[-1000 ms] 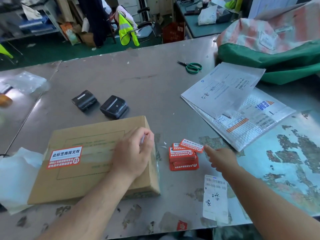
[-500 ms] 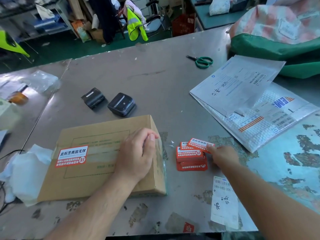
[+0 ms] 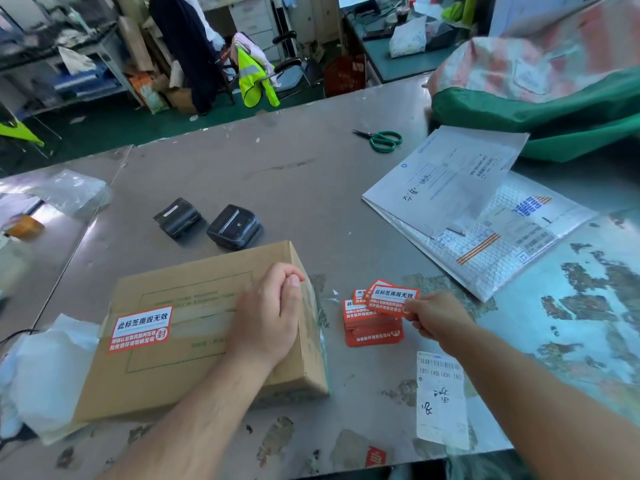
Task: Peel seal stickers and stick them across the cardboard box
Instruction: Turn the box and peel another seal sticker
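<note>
My left hand [image 3: 270, 313], fingers curled, is resting on the box [image 3: 194, 327] near the table's [image 3: 311, 188] front edge. My right hand [image 3: 436, 320] is pinching a sticker [image 3: 393, 299] above the stack [image 3: 374, 332]. It is looking light and floppy, so a corner grip seems best.

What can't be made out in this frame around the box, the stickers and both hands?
Head view only.
Left hand: its back hides whether the curled fingers hold anything, and the cardboard box top under it.
Seal sticker: right hand covers its lower corner; backing on or off unclear.
Sticker stack: partly overlapped by the held sticker; count unreadable.
Green sack: cut off by the right edge.
</note>
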